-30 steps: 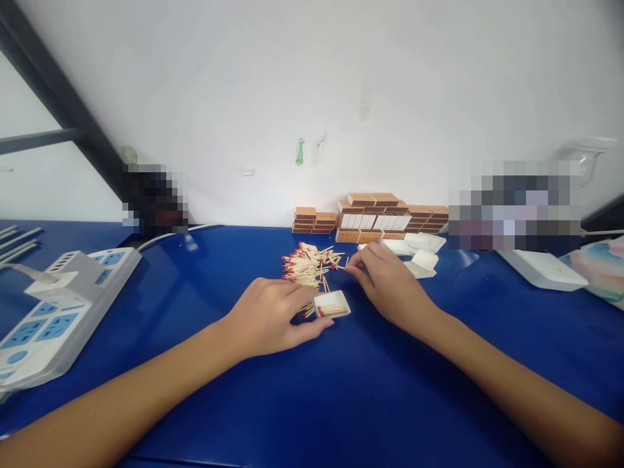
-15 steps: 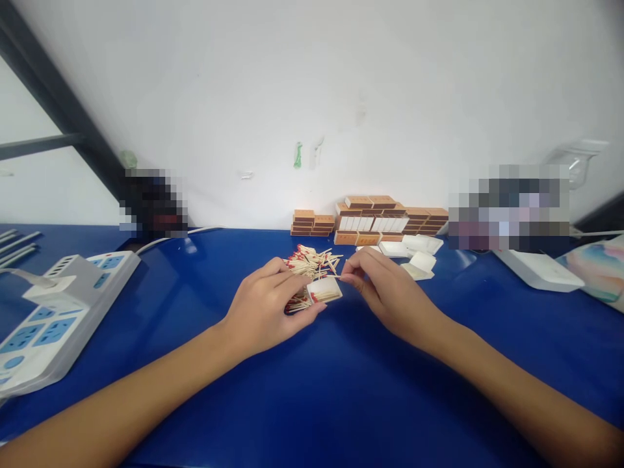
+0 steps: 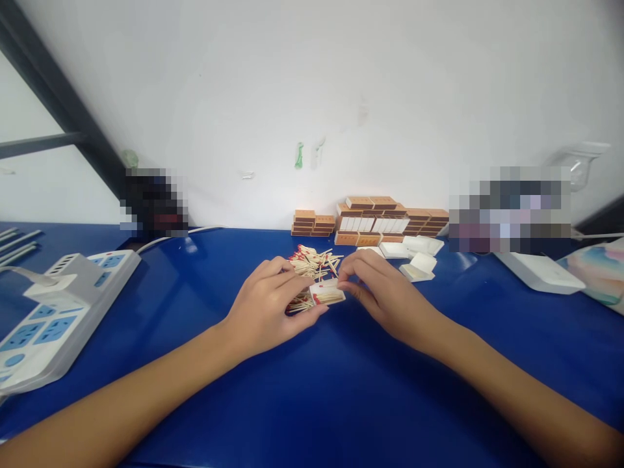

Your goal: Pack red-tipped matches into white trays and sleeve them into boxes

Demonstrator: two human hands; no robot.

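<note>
My left hand [image 3: 275, 296] is closed around a small white matchbox tray [image 3: 342, 298], thumb at its near side and fingers at the far side. Several red-tipped matches [image 3: 327, 296] lie side by side in the tray. At the tray's right end, my right hand [image 3: 373, 279] pinches a single match [image 3: 327, 284], its red head pointing left over the inside of the tray. A heap of loose matches [image 3: 314, 260] lies just behind, and part of it is hidden by my left hand.
Stacked brown matchboxes [image 3: 373, 224] line the wall, with a smaller stack [image 3: 305, 223] beside them. Empty white trays [image 3: 422, 246] lie at the back right. A power strip [image 3: 63, 357] occupies the left, and a white box [image 3: 541, 272] the right.
My right hand has moved slightly left and down, bringing the pinched match from above the tray's far edge into the tray. My left hand holds the tray almost unmoved.
</note>
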